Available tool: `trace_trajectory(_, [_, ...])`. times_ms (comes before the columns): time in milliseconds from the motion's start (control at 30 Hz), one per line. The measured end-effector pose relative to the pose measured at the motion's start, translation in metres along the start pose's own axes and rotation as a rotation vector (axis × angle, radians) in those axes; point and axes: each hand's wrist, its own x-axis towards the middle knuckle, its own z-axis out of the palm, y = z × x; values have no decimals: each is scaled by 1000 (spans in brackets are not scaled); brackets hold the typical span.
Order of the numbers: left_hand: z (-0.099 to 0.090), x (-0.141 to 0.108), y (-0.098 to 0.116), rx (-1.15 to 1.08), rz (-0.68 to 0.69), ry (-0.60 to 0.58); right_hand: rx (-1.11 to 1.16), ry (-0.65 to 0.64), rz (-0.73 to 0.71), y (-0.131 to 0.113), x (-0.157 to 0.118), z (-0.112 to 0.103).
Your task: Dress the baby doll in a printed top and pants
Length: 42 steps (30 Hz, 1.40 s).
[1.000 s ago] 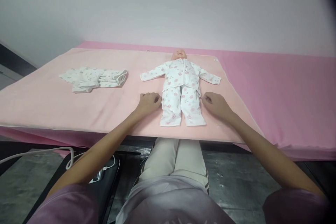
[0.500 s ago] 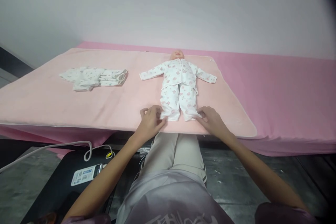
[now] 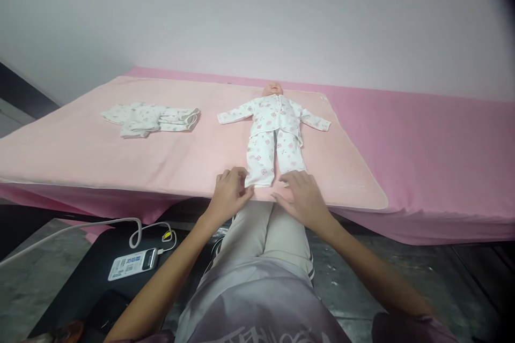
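A baby doll (image 3: 273,88) lies face up on the pale pink mat, dressed in a white patterned top (image 3: 277,115) with its sleeves spread wide. White patterned trousers (image 3: 260,158) cover its legs, their cuffs toward the mat's front edge. My left hand (image 3: 233,188) is at the outer side of the left cuff, thumb and fingers apart. Over the right trouser leg's lower end is my right hand (image 3: 296,193), its thumb and fingers apart, hiding part of that cuff.
Folded white patterned clothes (image 3: 151,119) lie on the pale pink mat (image 3: 201,161) at the left. Bright pink cloth (image 3: 426,150) extends right. A white device (image 3: 132,264) with a cable rests on a black surface at the lower left.
My right hand has moved left from the outer side of the right cuff to in front of it. My left hand remains beside the left cuff. The view has shifted slightly.
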Motion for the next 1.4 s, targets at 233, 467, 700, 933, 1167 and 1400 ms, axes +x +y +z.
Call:
trace_trajectory(233, [3, -2, 1, -9, 29, 30, -20, -8, -21, -6, 31, 35])
trace_trajectory(467, [-2, -17, 10, 59, 44, 57, 41, 91, -44, -8, 15, 13])
trace_trajectory(700, [3, -33, 29, 188, 90, 201, 30, 195, 52, 27, -30, 4])
trace_trajectory(933, [47, 5, 82, 195, 193, 94, 169, 151, 366, 69, -41, 5])
trace_trajectory(1167, [59, 26, 94, 128, 136, 67, 288, 195, 416, 62, -37, -5])
trace_trajectory(1400, [58, 8, 95, 124, 117, 79, 134, 150, 334, 52, -49, -3])
